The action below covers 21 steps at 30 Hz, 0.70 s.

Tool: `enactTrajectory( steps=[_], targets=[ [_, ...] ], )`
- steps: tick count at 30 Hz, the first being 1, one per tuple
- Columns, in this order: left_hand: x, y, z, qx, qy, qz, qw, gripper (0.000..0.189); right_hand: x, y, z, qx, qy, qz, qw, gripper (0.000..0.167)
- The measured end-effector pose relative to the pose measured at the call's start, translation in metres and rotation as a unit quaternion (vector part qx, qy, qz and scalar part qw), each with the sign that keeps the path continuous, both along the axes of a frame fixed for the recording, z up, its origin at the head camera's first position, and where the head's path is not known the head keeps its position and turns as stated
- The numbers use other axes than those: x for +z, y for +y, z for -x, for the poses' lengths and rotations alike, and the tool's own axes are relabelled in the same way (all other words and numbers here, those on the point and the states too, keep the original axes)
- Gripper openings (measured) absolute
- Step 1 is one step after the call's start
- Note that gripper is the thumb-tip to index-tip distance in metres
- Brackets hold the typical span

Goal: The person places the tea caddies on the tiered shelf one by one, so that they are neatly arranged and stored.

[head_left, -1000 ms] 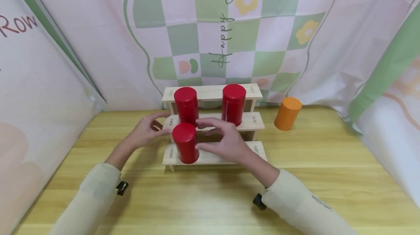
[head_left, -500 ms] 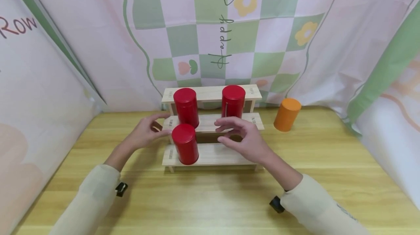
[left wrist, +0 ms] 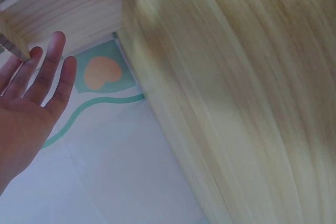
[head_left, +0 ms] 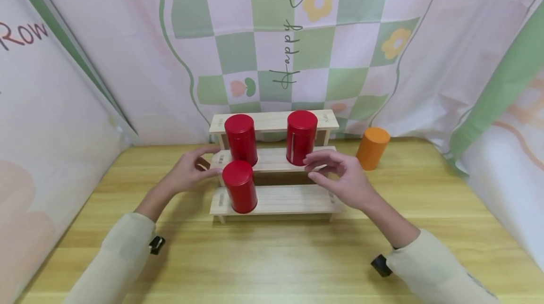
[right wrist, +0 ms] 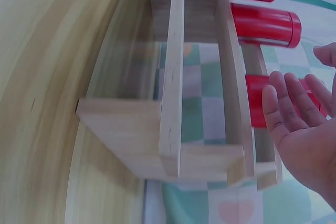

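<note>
A three-tier wooden stand [head_left: 280, 199] bears three red lidded canisters. One canister [head_left: 240, 188] stands upright on the lowest tier at the left. On the middle tier are a left canister [head_left: 241, 139] and a right canister [head_left: 301, 136]. My left hand [head_left: 189, 169] is at the stand's left end, its fingers extended by the end of a board [left wrist: 14, 43]; it holds no canister. My right hand [head_left: 346, 179], fingers loosely bent and holding nothing, hovers at the stand's right end, just in front of the right canister. In the right wrist view that hand [right wrist: 302, 129] partly covers a canister [right wrist: 257, 100].
An orange cylinder [head_left: 372, 149] stands on the wooden table [head_left: 263, 257] to the right of the stand, behind my right hand. A checked, flowered cloth [head_left: 272, 44] hangs behind the stand, with white cloth at both sides.
My right hand has drawn away from the front red canister and moved right to the stand's right end, its fingers apart. The left hand and the canisters have stayed in place.
</note>
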State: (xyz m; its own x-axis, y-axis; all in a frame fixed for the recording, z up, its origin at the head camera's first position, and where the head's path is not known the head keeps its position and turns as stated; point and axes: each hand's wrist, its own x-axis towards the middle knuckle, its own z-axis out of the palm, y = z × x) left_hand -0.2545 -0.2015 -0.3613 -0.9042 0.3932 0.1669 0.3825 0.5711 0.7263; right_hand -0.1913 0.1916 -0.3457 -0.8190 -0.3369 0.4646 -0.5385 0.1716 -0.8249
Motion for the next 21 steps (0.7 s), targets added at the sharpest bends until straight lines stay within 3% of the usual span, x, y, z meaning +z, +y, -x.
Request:
enactTrajectory(
  steps=[7,21],
  targets=[
    [0.000,0.000,0.000,0.002,0.001,0.000,1.0000,0.060,-0.002,0.017,0.004,-0.028,0.033,0.004,0.9990,0.032],
    [-0.001,-0.001,0.001,0.002,-0.002,0.001,1.0000,0.060,-0.007,0.047,0.013,-0.084,0.033,0.024,0.9956,0.031]
  ],
)
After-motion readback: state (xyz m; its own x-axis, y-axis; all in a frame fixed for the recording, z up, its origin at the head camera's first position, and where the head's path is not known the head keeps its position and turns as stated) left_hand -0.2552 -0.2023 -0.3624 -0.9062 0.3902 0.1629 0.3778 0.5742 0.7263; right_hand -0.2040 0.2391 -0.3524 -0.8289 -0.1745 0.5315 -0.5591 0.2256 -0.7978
